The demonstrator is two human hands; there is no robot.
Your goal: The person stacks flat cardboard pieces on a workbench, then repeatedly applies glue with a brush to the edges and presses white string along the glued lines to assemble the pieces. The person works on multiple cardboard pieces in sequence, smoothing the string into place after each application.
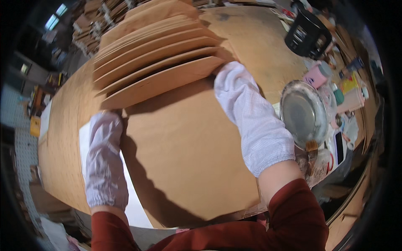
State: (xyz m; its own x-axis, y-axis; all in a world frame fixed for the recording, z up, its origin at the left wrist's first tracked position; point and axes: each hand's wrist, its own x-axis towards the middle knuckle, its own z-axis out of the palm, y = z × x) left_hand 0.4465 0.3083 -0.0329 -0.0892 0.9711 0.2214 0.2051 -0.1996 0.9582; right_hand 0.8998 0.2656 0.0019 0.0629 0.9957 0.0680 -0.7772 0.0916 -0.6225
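A row of folded brown kraft paper pieces (167, 81) stands tilted and overlapping at the far side of the worktable. Flat in front of them lies a large brown paper sheet (188, 146). My left hand (116, 112) is at the left end of the nearest upright piece, and my right hand (217, 70) is at its right end. White sleeve covers hide most of both hands, so their fingers do not show clearly. Under the sheet's left side, a white sheet (135, 201) sticks out.
On the right stand a metal bowl (303, 111), a brush (311, 146), a pink bottle (317, 75) and a black kettle (307, 33). A phone-like dark-faced object (339, 141) lies near the table's right edge. Brown bundles (94, 27) are piled beyond the table.
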